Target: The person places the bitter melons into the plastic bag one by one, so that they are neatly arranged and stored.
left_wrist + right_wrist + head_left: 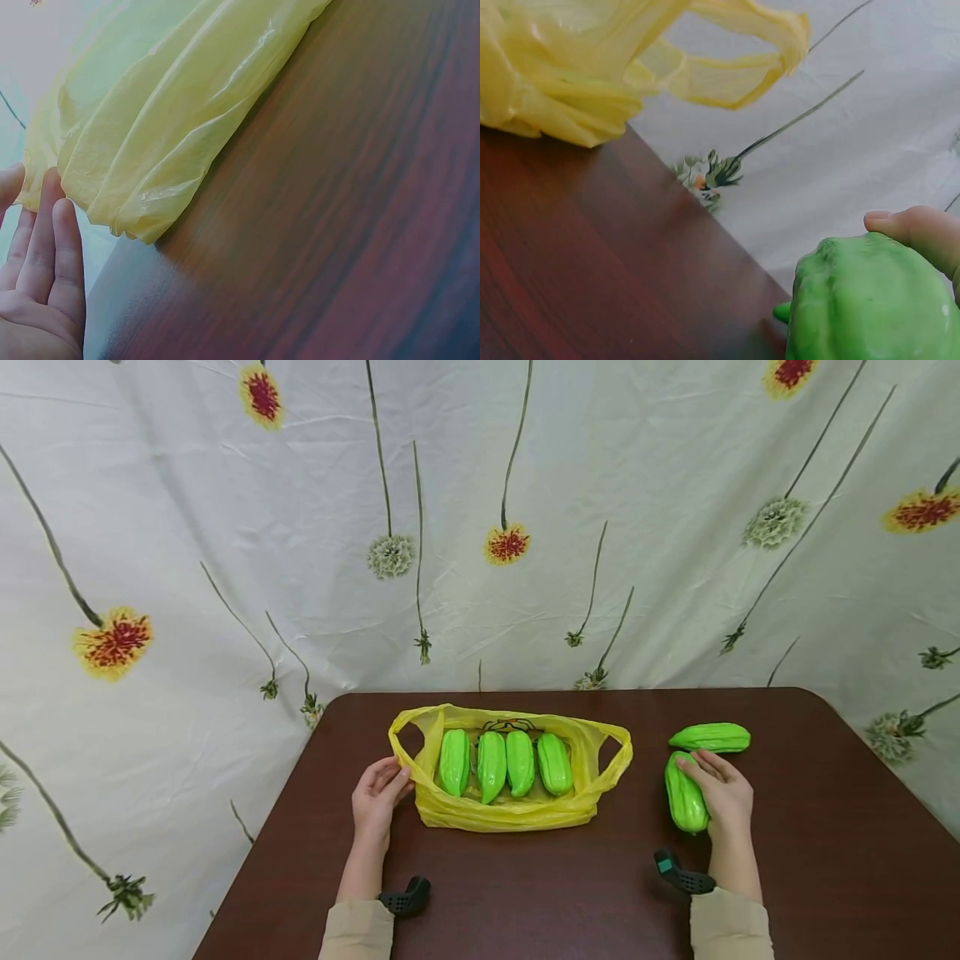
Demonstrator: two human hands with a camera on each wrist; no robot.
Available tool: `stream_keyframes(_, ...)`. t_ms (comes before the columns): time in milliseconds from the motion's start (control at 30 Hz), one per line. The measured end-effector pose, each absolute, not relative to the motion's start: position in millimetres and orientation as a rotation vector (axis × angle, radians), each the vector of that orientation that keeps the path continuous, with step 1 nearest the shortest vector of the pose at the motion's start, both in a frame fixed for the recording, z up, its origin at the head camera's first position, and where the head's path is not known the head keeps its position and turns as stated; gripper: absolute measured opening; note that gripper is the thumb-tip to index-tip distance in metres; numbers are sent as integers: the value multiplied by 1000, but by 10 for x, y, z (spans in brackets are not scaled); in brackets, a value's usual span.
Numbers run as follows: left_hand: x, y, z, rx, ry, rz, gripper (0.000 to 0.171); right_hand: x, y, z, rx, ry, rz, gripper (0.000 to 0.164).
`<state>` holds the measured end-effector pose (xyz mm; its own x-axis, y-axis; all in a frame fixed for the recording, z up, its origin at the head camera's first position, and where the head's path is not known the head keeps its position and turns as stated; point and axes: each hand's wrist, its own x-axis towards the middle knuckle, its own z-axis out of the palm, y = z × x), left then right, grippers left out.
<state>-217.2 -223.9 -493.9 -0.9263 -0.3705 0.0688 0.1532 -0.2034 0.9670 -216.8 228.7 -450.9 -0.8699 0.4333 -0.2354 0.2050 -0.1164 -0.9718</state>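
Note:
A yellow plastic bag [502, 817] lies spread open on the table, with a looped handle at each side. Several green ridged gourds [453, 763] lie side by side in it. My left hand [375, 795] pinches the bag's left handle between thumb and fingers; the left wrist view shows the fingertips at the yellow film [150, 135]. To the right of the bag, my right hand [727, 793] grips another green gourd [686, 800], its thumb over the top in the right wrist view. Just behind that one, a further green gourd [714, 737] lies on its side.
The dark brown wooden table [525, 893] has rounded far corners. Behind it hangs a pale cloth [450, 610] printed with flowers. Each wrist wears a black device, such as the left one [406, 897].

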Motion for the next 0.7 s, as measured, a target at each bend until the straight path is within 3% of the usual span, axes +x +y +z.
stream_keyframes(200, -2171, -2239, -4925, 244, -1725, -2180, 34, -2162, 2212, -4370, -701, -1968, 2089, 76)
stream_keyframes(700, -2165, -2240, -4939, 269, -1726, -2194, 36, -2136, 1856, -4022, -609, -1731, 2177, 61)
